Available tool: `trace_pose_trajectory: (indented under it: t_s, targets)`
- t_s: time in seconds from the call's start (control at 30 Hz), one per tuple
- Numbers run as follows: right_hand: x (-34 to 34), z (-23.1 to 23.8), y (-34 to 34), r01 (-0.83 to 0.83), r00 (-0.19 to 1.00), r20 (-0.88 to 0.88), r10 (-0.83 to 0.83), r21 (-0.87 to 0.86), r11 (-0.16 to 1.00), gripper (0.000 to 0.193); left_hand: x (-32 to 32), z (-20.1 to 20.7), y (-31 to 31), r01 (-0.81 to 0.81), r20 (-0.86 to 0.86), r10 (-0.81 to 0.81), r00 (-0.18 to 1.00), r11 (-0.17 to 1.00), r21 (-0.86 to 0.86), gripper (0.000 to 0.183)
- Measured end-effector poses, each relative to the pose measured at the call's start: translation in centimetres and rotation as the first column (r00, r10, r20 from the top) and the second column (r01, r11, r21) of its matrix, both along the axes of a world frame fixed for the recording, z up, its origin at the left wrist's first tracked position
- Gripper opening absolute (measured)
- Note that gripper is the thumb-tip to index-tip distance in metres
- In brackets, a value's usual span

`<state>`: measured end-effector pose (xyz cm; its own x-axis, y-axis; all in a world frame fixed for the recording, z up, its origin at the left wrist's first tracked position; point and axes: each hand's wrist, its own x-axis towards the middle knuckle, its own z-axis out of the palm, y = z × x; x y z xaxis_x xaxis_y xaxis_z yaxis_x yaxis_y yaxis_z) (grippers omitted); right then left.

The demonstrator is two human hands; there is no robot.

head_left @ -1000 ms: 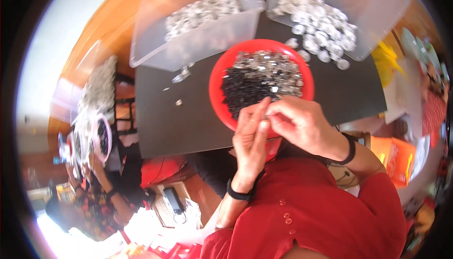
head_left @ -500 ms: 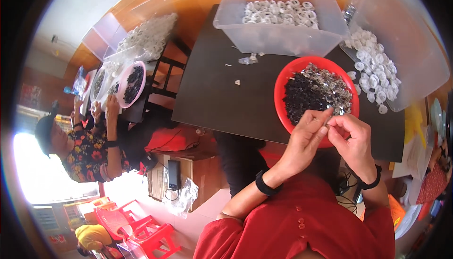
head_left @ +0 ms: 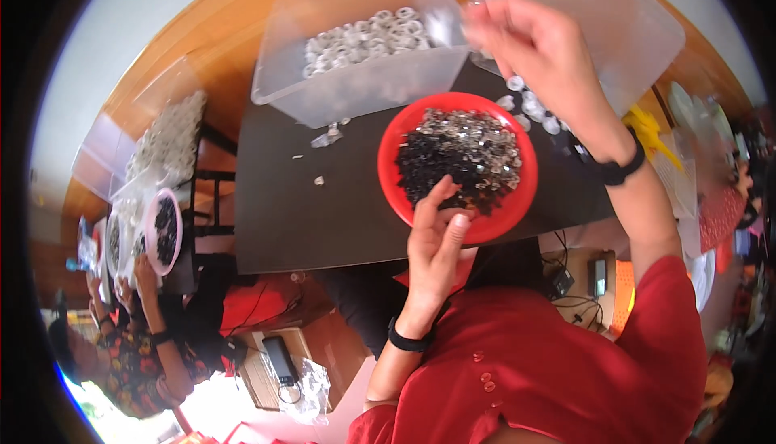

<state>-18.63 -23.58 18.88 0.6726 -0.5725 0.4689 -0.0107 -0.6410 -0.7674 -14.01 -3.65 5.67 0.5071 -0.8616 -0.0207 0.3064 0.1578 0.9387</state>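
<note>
Over the near rim of a red basin (head_left: 529, 193), my left hand (head_left: 434, 254) is raised with its fingers apart, and nothing shows in it. The basin holds small black pieces (head_left: 428, 161) and shiny metal-looking pieces (head_left: 485, 141). My right hand (head_left: 537, 52) is up at the right wall of a clear plastic box (head_left: 356, 92), its fingertips smeared by motion. A blurred whitish spot lies beside those fingertips; I cannot make out whether it is a part. White ring-shaped parts (head_left: 368, 44) fill the box. More white round parts (head_left: 533, 108) lie partly hidden behind my right hand.
The dark table (head_left: 323, 226) carries a few small white scraps (head_left: 327, 135) left of the basin. A second clear bin (head_left: 638, 48) tilts at the back right. Leftward, a co-worker (head_left: 137, 355) sits at another table with a pink-rimmed basin (head_left: 166, 234) of black pieces.
My hands have parted from their pinch together over the basin's near edge. The right has swung up and away to the box; the left stays near the basin, fingers spread. My view has shifted right.
</note>
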Motion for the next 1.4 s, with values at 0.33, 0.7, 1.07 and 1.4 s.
trace_pose_trajectory:
  t_s: [0.33,0.7,1.07,1.4]
  targets:
    - [-4.4,-5.1,-6.8,0.124,0.896,-0.353,-0.268,-0.380,0.917,0.016,0.3,0.0,0.3,-0.023,-0.158,0.031,0.987,0.998,0.054,0.037]
    - [-4.6,-10.6,-10.4,0.220,0.549,-0.781,-0.299,-0.210,0.953,0.034,-0.3,-0.8,0.0,-0.069,-0.059,0.076,0.995,0.992,0.105,0.033]
    - [-7.6,-9.4,-7.3,0.139,0.879,-0.456,-0.138,-0.033,0.990,0.014,-0.7,0.7,-0.7,-0.051,0.033,0.049,0.998,0.996,0.069,0.034]
    - [-6.3,-5.8,1.2,-0.317,0.778,-0.450,0.439,0.322,0.892,0.020,-1.4,-0.2,-2.5,-0.036,0.124,0.042,0.991,0.998,-0.048,0.041]
